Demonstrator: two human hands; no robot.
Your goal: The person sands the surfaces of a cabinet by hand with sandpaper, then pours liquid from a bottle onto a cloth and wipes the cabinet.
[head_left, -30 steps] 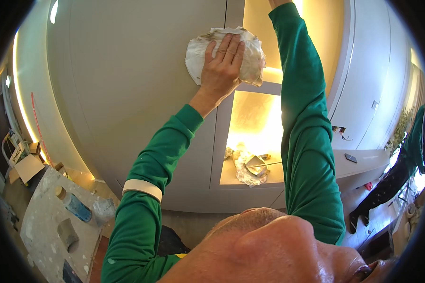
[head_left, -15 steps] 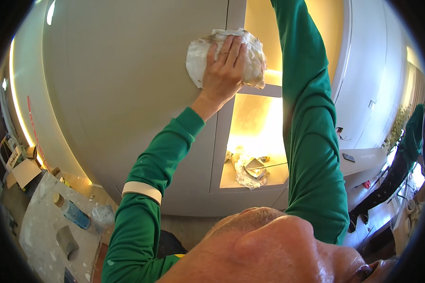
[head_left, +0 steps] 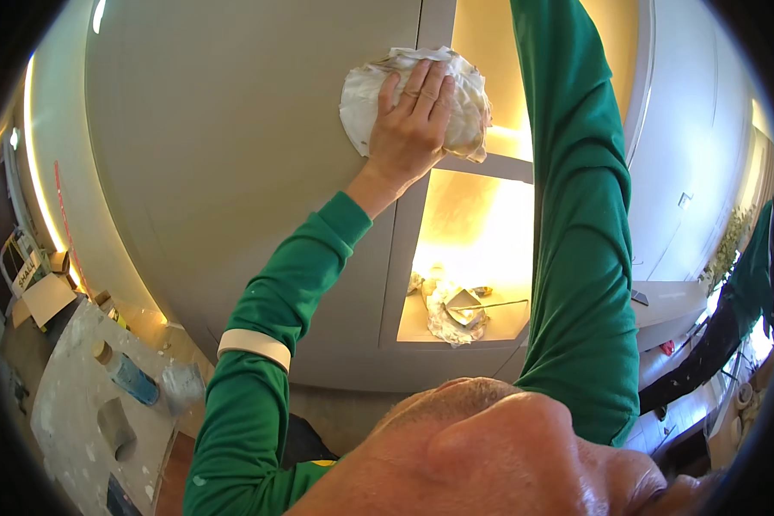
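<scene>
The left hand (head_left: 410,136) spreads flat on the crumpled white cloth (head_left: 468,107) over the grey cabinet panel's (head_left: 232,163) edge, apparently steadying it alone; the right hand has slipped overhead, its grip unseen.

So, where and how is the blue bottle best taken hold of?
Probably around the middle of the blue bottle, below its tan cap, coming from its left side: the body looks long and rounded, and a clear plastic item is close on its right.
</scene>
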